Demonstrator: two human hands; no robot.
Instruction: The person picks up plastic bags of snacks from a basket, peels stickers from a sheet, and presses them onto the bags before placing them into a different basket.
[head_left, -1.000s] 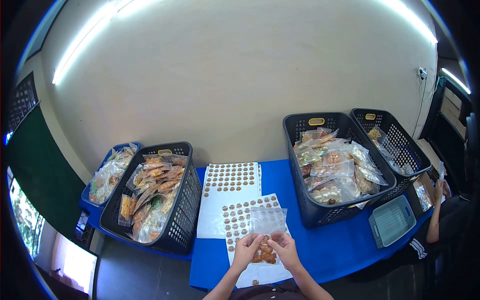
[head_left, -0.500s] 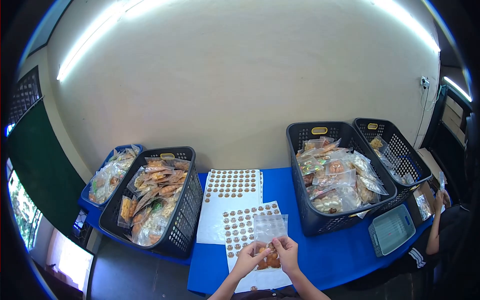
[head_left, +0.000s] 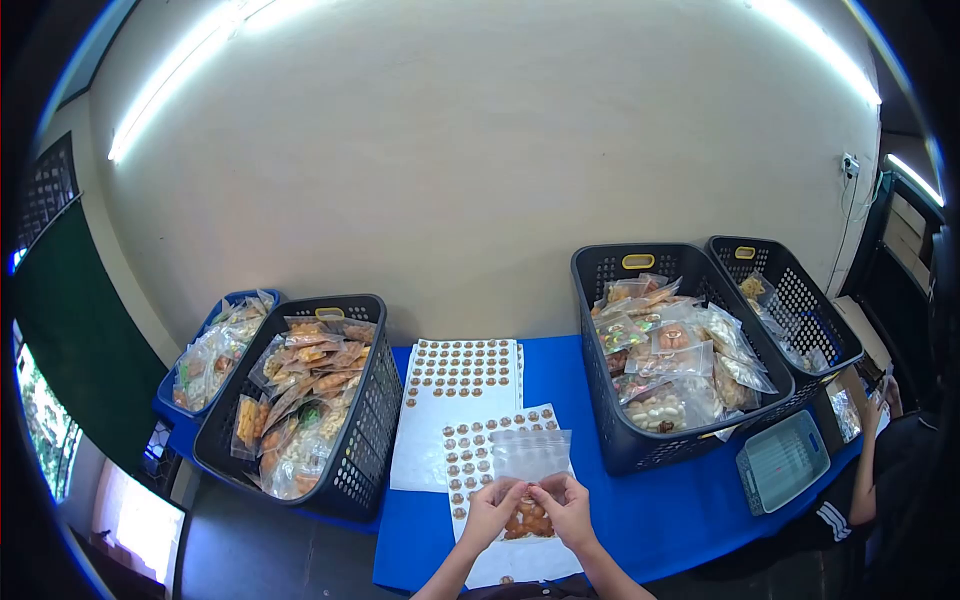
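Note:
A clear zip-lock bag (head_left: 532,450) with brown, rounded snack pieces in its lower part lies in front of me, over a sheet of round stickers (head_left: 462,468). My left hand (head_left: 494,511) holds the bag from the left and my right hand (head_left: 563,512) from the right. Both are closed, with their thumbs pressed close together on the bag's front, just above the snacks. Whatever lies under the thumbs is hidden. Behind is a stack of sticker sheets (head_left: 440,435), its upper part covered in rows of brown round stickers.
Dark baskets full of snack bags stand left (head_left: 375,420) and right (head_left: 625,440). Beyond are a blue crate (head_left: 172,385), another dark basket (head_left: 835,330) and a grey-green bin (head_left: 783,465). A person's arm (head_left: 866,470) shows at far right, beside the blue-covered table (head_left: 660,520).
My thumbs have come together on the bag's front; before, they were apart, with a small round spot showing near the right one. At the right, the other person's hand has dropped slightly.

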